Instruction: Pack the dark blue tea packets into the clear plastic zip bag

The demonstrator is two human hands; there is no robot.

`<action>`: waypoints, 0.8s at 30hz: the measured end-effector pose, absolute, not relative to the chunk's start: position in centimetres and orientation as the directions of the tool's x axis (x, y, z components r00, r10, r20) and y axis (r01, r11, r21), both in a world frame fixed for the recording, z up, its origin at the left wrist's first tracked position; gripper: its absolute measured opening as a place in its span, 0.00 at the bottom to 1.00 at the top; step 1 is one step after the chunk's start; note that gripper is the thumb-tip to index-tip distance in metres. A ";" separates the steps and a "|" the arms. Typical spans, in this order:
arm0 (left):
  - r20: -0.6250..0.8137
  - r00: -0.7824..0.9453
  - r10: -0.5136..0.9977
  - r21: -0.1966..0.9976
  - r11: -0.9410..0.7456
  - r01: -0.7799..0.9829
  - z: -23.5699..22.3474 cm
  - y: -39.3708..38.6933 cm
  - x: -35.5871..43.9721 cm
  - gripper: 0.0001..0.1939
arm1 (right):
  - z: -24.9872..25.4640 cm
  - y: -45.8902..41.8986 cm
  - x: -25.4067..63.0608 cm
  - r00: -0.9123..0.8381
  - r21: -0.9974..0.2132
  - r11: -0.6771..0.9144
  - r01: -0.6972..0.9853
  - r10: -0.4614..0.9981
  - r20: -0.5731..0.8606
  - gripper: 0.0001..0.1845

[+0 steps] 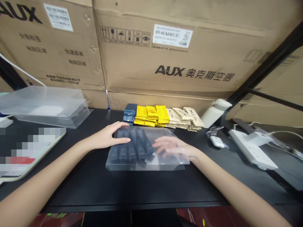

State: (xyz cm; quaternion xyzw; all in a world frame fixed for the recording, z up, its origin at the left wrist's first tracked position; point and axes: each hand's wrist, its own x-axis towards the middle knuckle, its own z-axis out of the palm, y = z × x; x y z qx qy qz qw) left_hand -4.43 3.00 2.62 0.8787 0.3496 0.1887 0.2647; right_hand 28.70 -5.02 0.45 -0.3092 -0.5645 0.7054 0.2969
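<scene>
A clear frosted plastic bag [163,160] lies flat on the black table, its opening toward the right. Inside its left half, several dark blue packets [132,145] rest side by side, slightly fanned. My left hand [110,135] grips the bag's upper left, thumb over the packets and fingers along the far edge. Through the opening reaches my right hand [171,146], seen through the plastic. Its fingers are stretched and apart, pointing at the rightmost blue packet; I cannot tell whether they touch it.
Behind the bag stand small stacks of blue packets [130,110], yellow packets [151,115] and beige packets [186,116]. A white bottle [214,113], an earbud case [216,142] and a power strip [252,149] are at right. Frosted bags [44,101] and a tablet [35,157] lie left.
</scene>
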 end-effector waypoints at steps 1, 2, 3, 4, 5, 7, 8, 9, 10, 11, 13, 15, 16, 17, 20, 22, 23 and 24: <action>0.146 0.685 0.714 0.596 -0.616 0.515 2.6 3.0 -4.4 0.32 | 0.5 -5.1 28.6 -0.625 -0.979 -0.190 -0.072 0.773 -0.105 0.24; 0.146 0.686 0.713 0.594 -0.617 0.516 2.6 3.0 -4.4 0.32 | 0.6 -5.1 28.5 -0.619 -0.978 -0.193 -0.074 0.778 -0.106 0.24; 0.146 0.685 0.714 0.593 -0.617 0.517 2.6 2.9 -4.4 0.32 | 0.7 -5.1 28.4 -0.613 -0.978 -0.194 -0.074 0.783 -0.109 0.24; 0.145 0.685 0.714 0.592 -0.617 0.518 2.6 2.9 -4.4 0.32 | 0.7 -5.2 28.3 -0.604 -0.978 -0.195 -0.073 0.789 -0.112 0.23; 0.145 0.684 0.715 0.592 -0.616 0.520 2.6 2.9 -4.4 0.32 | 0.7 -5.2 28.2 -0.593 -0.979 -0.193 -0.071 0.797 -0.114 0.23; 0.147 0.680 0.718 0.592 -0.615 0.521 2.6 2.9 -4.4 0.32 | 0.8 -5.2 28.0 -0.569 -0.980 -0.185 -0.068 0.814 -0.114 0.22; 0.149 0.680 0.718 0.593 -0.615 0.520 2.6 2.9 -4.4 0.32 | 0.7 -5.2 28.0 -0.560 -0.982 -0.180 -0.066 0.821 -0.113 0.21; 0.149 0.680 0.718 0.593 -0.615 0.520 2.6 2.9 -4.4 0.32 | 0.7 -5.2 27.9 -0.554 -0.983 -0.175 -0.064 0.825 -0.111 0.21; 0.149 0.680 0.718 0.592 -0.615 0.520 2.6 2.9 -4.4 0.32 | 0.7 -5.2 27.9 -0.552 -0.984 -0.170 -0.062 0.827 -0.108 0.21; 0.149 0.679 0.719 0.592 -0.615 0.521 2.6 2.9 -4.4 0.32 | 0.6 -5.2 27.8 -0.553 -0.984 -0.166 -0.062 0.827 -0.104 0.21; 0.148 0.679 0.719 0.589 -0.616 0.524 2.6 2.9 -4.4 0.32 | 0.5 -5.2 27.9 -0.558 -0.985 -0.163 -0.065 0.824 -0.100 0.21; 0.146 0.680 0.718 0.585 -0.617 0.526 2.6 2.9 -4.4 0.32 | 0.4 -5.1 27.9 -0.561 -0.984 -0.167 -0.067 0.822 -0.101 0.21; 0.145 0.682 0.717 0.584 -0.618 0.527 2.6 2.9 -4.4 0.32 | 0.4 -5.1 27.9 -0.561 -0.983 -0.169 -0.067 0.821 -0.103 0.21; 0.145 0.683 0.716 0.582 -0.620 0.526 2.5 2.9 -4.4 0.32 | 0.4 -5.1 28.0 -0.562 -0.983 -0.171 -0.066 0.821 -0.105 0.20; 0.157 0.686 0.711 0.575 -0.630 0.522 2.5 2.9 -4.4 0.30 | 0.3 -5.1 28.0 -0.563 -0.983 -0.173 -0.064 0.819 -0.107 0.20; 0.163 0.685 0.710 0.571 -0.634 0.521 2.4 2.9 -4.3 0.29 | 0.3 -5.1 28.0 -0.565 -0.983 -0.172 -0.066 0.819 -0.105 0.21; 0.163 0.685 0.710 0.569 -0.635 0.522 2.4 2.9 -4.3 0.29 | 0.3 -5.1 28.0 -0.565 -0.983 -0.170 -0.067 0.818 -0.103 0.20; 0.161 0.685 0.711 0.569 -0.634 0.524 2.4 2.9 -4.3 0.29 | 0.2 -5.1 28.0 -0.566 -0.984 -0.167 -0.068 0.818 -0.100 0.20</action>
